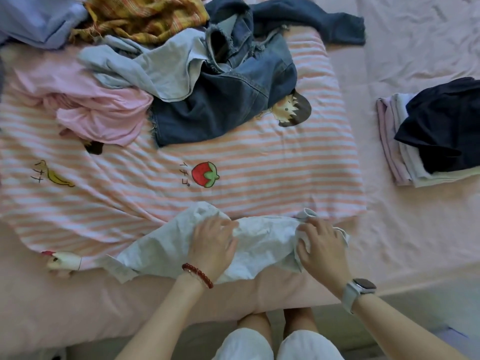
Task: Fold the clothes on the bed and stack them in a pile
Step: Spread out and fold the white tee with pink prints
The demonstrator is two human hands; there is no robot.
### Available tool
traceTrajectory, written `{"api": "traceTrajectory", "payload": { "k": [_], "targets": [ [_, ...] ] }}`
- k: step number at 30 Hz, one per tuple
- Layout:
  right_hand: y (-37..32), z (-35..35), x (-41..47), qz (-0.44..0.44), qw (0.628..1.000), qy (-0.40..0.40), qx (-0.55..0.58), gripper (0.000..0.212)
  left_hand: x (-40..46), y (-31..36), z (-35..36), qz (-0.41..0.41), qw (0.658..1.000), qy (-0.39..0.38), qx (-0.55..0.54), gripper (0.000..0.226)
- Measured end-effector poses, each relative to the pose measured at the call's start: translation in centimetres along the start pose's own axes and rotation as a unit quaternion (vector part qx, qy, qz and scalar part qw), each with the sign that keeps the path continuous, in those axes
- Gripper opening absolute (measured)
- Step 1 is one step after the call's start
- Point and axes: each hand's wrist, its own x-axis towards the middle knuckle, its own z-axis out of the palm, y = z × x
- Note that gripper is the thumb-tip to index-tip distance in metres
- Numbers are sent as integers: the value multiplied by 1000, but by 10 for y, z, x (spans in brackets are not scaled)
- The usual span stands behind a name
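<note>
At the near edge of the bed (52,307), a pale blue garment (259,242) lies spread with its long axis running left to right along that edge, directly under both hands. The left hand (214,245) rests flat on its middle, fingers fairly straight and spread, pressing the cloth down. The right hand (322,248) is at the garment's right end, fingers curled around a bunched bit of fabric there. Since the right hand already holds the end, a fold would likely carry that end leftward over the pinned middle; the left end trails off toward the near-left corner, farther from either hand.

Just beyond the garment, the striped blanket (259,172) offers open flat room for smoothing. Farther back, toward the far edge, the unfolded heap waits: a pink top (104,113), jeans (220,110), a grey-blue shirt (161,66) and a yellow plaid cloth (145,16). Toward the right edge sits the folded pile (405,157), well apart, nearer the right hand.
</note>
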Motion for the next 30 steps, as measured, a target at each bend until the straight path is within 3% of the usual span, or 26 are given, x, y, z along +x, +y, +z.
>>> {"api": "traceTrajectory", "payload": {
  "k": [2, 4, 6, 8, 10, 13, 18, 20, 22, 23, 25, 26, 27, 29, 30],
  "targets": [
    [-8, 14, 11, 3, 995, -95, -18, 47, 9, -9, -3, -106, 991, -18, 84, 52],
    [-11, 29, 22, 29, 972, -222, -69, 66, 12, -24, -1, -193, 974, -73, 98, 65],
    [-10, 40, 28, 45, 953, -288, -90, 53, 8, -33, 1, -218, 973, -74, 9, 53],
    [-10, 37, 25, 45, 954, -289, -71, 28, -2, -31, -3, -207, 972, -2, -113, 34],
    [-4, 24, 19, 63, 973, -221, -20, 21, -13, -26, -9, -217, 957, 64, -179, 21],
    [9, -15, 14, 103, 987, -10, 124, 10, -22, -6, -30, -190, 927, 191, -262, 21],
    [16, -83, 27, 84, 921, 284, 253, 15, -2, 44, -75, -114, 848, 353, -378, 27],
    [19, -93, 27, 90, 905, 328, 256, 17, 5, 58, -79, -99, 853, 360, -364, 26],
    [26, -91, 20, 88, 925, 295, 223, 15, 8, 60, -72, -98, 888, 327, -309, 23],
    [33, -84, 14, 92, 949, 234, 187, 15, 8, 59, -66, -103, 908, 308, -265, 19],
    [47, -67, 1, 136, 988, -7, 70, 19, 3, 54, -56, -104, 938, 269, -192, 18],
    [51, -58, -6, 159, 980, -122, 17, 22, 0, 51, -52, -99, 947, 252, -171, 20],
    [53, -51, -11, 173, 970, -170, -12, 24, -2, 48, -48, -88, 955, 234, -159, 21],
    [44, -48, -14, 192, 976, -102, 32, 26, -8, 44, -44, -68, 976, 130, -163, 17],
    [37, -46, -12, 184, 979, -45, 72, 25, -10, 44, -43, -62, 985, 32, -157, 11]
  ]
}}
